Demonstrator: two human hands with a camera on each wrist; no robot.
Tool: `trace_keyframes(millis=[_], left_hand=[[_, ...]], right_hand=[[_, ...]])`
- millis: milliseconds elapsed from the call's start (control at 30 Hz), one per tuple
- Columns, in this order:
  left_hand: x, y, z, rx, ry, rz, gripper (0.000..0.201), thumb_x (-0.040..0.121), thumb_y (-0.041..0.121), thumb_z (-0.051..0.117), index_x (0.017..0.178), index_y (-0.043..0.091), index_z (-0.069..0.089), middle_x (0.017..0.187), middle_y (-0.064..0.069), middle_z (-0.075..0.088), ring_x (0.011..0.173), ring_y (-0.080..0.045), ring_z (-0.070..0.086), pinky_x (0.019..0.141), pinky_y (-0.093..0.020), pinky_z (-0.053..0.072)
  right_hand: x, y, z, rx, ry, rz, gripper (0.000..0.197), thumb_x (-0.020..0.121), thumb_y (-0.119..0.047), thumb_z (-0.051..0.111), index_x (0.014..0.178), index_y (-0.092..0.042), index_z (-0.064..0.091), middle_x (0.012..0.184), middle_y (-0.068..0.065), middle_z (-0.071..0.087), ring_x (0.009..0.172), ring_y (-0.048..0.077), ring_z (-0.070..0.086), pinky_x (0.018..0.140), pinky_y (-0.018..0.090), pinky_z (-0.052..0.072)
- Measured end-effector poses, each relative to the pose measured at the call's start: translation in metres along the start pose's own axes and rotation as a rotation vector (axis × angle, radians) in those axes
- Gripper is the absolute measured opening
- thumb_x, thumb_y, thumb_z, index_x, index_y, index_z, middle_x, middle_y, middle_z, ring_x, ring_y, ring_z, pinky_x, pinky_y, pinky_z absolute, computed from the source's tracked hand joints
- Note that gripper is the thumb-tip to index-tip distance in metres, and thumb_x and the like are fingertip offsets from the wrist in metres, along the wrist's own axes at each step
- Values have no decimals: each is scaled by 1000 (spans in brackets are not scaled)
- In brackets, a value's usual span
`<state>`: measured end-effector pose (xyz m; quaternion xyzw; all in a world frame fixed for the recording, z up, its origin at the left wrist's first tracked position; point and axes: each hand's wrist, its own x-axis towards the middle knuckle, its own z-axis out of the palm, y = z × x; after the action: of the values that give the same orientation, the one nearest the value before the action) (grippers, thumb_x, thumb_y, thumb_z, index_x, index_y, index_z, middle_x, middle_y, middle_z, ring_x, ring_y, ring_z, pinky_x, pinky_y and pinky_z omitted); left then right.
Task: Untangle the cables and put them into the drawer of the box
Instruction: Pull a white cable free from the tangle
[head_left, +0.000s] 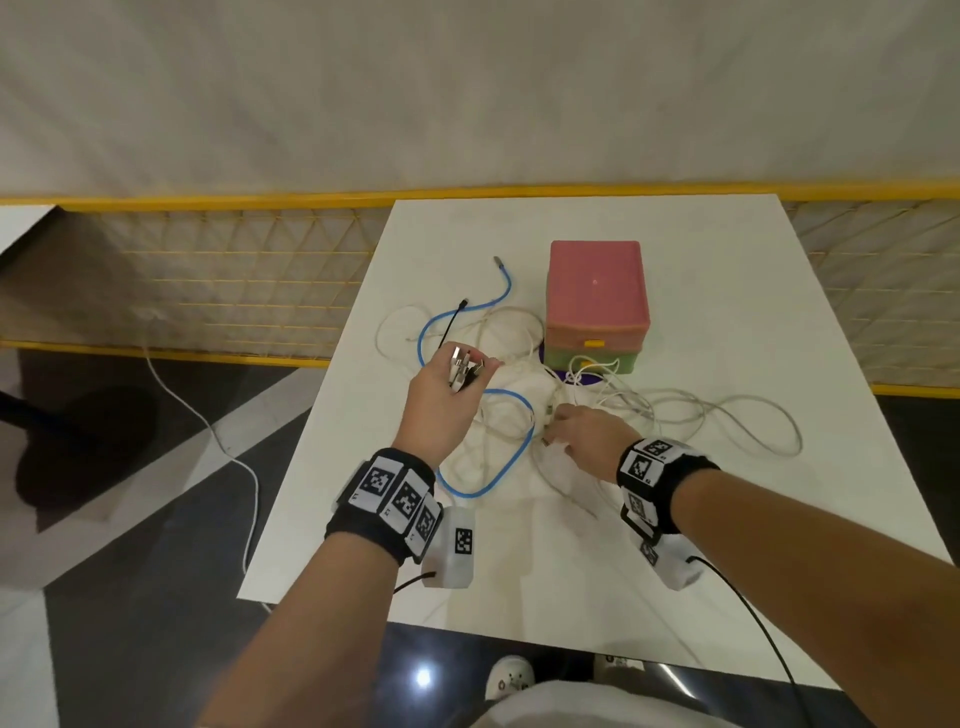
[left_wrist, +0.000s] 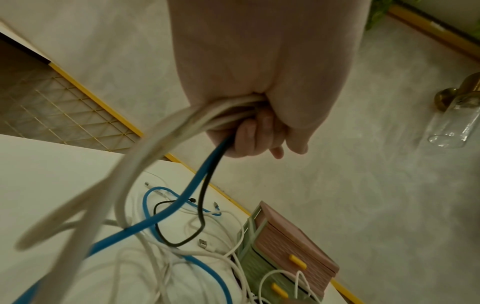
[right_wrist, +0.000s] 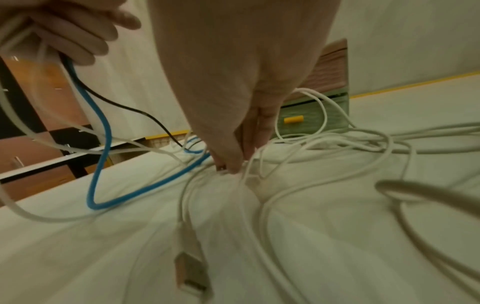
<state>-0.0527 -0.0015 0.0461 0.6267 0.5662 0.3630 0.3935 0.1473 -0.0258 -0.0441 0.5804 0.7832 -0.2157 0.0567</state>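
White, blue and black cables sprawl tangled before the closed pink-and-green drawer box.

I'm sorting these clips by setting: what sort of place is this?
Probably an indoor room set up for recording rather than a home desk: a plain white table stands alone beside a yellow-framed mesh barrier, with a draped pale backdrop behind and a glossy tiled floor below.

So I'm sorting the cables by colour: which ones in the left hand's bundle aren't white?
Two: the blue cable and the thin black cable. Both leave the left hand beside the white cables.
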Motion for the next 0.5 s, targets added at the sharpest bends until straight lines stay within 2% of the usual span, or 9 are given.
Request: trace_keyframes(millis=[67, 167, 400, 500], left_hand=[[-2, -1, 0, 3, 2, -11, 20, 90, 31, 66, 97, 12, 63, 83, 12, 62, 71, 6, 55, 63, -3, 41], [-5, -3, 3, 7, -8, -19, 18, 91, 30, 66, 97, 13, 63, 83, 16, 62, 73, 14, 55, 65, -2, 40], [-8, 2, 9, -13, -13, -15, 22, 91, 32, 65, 93, 10, 60, 80, 13, 60, 74, 0, 56, 65, -4, 41], [-6, 2, 8, -35, -3, -12, 24, 91, 33, 65, 90, 10, 58, 77, 11, 58, 68, 1, 53, 63, -6, 41]], right_hand=[[1, 3, 4, 11, 14, -6, 43, 89, -2, 46, 127, -18, 57, 130, 8, 47, 112, 30, 55, 87, 37, 43], [3, 5, 12, 25, 40, -13, 45, 88, 1, 48, 128, -16, 56, 130, 9, 47, 109, 32, 55, 87, 37, 45], [4, 3, 16, 2, 100, -30, 18, 93, -12, 49, 107, -9, 59, 114, 11, 53, 100, 31, 57, 84, 41, 47], [-2, 5, 17, 99, 227, -66, 14, 94, -15, 48, 104, -12, 57, 104, 8, 62, 97, 29, 57, 82, 40, 46]])
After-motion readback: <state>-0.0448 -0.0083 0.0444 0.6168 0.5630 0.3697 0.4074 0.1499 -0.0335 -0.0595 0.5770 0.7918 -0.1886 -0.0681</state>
